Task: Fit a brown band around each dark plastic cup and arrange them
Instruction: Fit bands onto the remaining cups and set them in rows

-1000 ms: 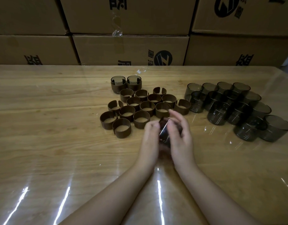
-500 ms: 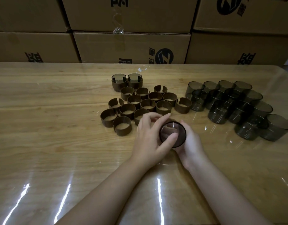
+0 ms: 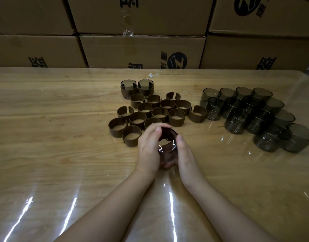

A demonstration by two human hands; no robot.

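1 cup [image 3: 168, 139]: gripped between left hand [image 3: 149, 151], fingers curled over rim, and right hand [image 3: 186, 158] wrapped round side, just before bands [image 3: 176, 121]
2 banded cups [image 3: 129, 91]: behind bands
Bare cups [image 3: 234, 124]: bunched at right

One dark, see-through cup [image 3: 167, 139] is held mouth-up between the left hand [image 3: 148, 151] and the right hand [image 3: 186, 155]; brown shows round its lower part. Two banded cups [image 3: 128, 89] are stood side by side at the far edge of a cluster of loose brown split bands [image 3: 159, 112]. Bare dark cups [image 3: 251, 110] are bunched just right of the bands.
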